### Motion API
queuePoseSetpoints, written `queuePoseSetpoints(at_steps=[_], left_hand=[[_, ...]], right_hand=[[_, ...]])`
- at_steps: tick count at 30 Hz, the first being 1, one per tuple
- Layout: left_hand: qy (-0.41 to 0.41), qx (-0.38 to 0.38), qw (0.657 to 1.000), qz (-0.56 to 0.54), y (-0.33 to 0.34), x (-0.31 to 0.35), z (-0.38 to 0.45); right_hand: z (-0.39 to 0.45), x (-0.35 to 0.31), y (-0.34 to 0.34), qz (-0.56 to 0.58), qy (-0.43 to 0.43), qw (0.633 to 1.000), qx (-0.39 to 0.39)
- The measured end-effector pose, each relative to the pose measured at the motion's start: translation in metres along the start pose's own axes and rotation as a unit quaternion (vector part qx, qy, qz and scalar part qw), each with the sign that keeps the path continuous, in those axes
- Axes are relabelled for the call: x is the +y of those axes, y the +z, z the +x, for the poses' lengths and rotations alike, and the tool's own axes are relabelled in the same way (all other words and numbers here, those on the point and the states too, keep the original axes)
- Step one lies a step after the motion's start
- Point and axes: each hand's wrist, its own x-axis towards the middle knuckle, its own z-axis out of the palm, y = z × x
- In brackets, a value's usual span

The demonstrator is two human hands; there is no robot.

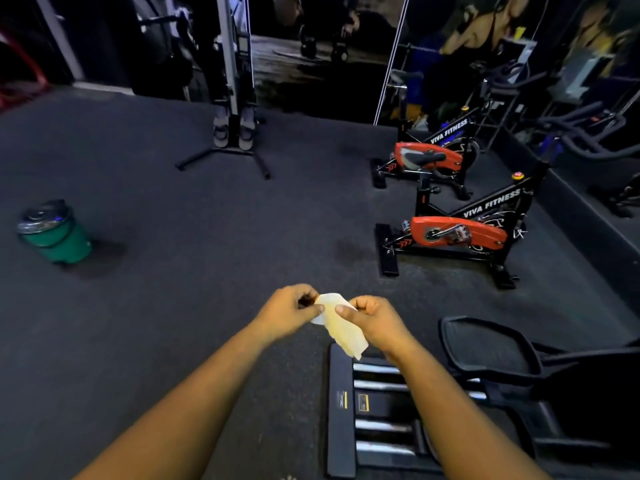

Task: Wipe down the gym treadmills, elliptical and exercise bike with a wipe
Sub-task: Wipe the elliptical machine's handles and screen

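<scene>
A pale, folded wipe hangs between both hands in front of me. My left hand pinches its upper left edge with thumb and curled fingers. My right hand pinches its upper right part the same way. Below the hands lies the rear base of an elliptical with metal rails, and its black foot pedal sits to the right. Two black and red exercise bikes stand at the right: the nearer bike and the farther bike.
A green bin with a dark lid stands on the dark rubber floor at the left. A cable machine stand rises at the back centre. Mirrors and a wall mural line the back and right; a low black ledge runs along the right wall.
</scene>
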Motion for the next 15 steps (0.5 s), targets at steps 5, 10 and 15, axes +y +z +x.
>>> queuePoseSetpoints(at_steps=[5, 10, 15], left_hand=[[-0.055, -0.034, 0.992, -0.11, -0.026, 0.003, 0.058], [-0.062, -0.005, 0.991, -0.122, -0.049, 0.011, 0.127], [-0.129, 0.11, 0.979, -0.115, -0.055, -0.004, 0.183]], right_hand=[[0.056, -0.012, -0.008, -0.029, -0.031, 0.999, -0.001], [0.116, -0.021, -0.019, -0.004, -0.041, 0.998, 0.048], [0.174, -0.038, -0.018, 0.107, -0.02, 0.99, 0.094]])
